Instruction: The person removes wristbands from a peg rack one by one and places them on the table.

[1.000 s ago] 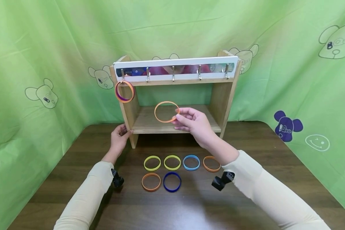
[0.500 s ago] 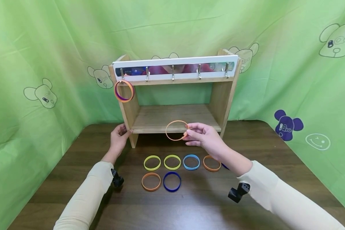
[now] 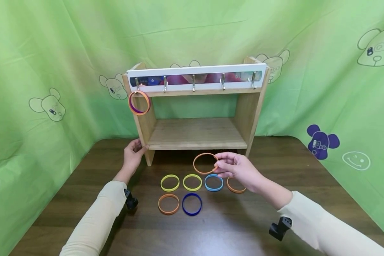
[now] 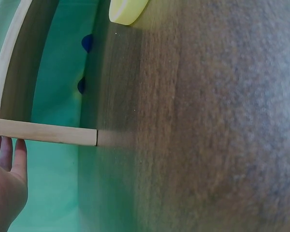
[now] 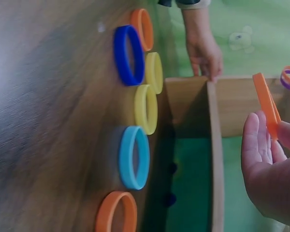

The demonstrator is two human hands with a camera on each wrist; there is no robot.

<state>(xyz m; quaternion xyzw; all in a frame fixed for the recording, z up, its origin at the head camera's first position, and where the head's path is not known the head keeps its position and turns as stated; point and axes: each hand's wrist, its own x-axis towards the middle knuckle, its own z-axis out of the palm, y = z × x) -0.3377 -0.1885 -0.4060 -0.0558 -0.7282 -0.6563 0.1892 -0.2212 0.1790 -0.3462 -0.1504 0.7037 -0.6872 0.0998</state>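
Observation:
In the head view my right hand [image 3: 238, 169] pinches an orange wristband [image 3: 205, 163] between thumb and fingers, in front of the shelf's lower board. The right wrist view shows this orange band [image 5: 266, 104] edge-on. My left hand [image 3: 132, 156] holds the lower left side panel of the wooden shelf [image 3: 196, 133], thumb at its front edge. In the left wrist view, fingers [image 4: 19, 157] lie against the panel's outer face. An orange band [image 3: 139, 113] and a purple band [image 3: 133, 106] hang on the leftmost metal hook [image 3: 137, 83].
On the table [image 3: 192, 236] lie two yellow bands [image 3: 170, 190] [image 3: 192, 189], a light blue band [image 3: 213, 189], an orange band [image 3: 236, 191], another orange band [image 3: 168, 213] and a dark blue band [image 3: 192, 214]. Several other hooks [image 3: 193, 82] line the white rail. A green curtain [image 3: 192, 32] hangs behind.
My right hand has moved down and to the right with the orange wristband, from inside the shelf's opening to below the lower board's front edge. The left hand has stayed in place.

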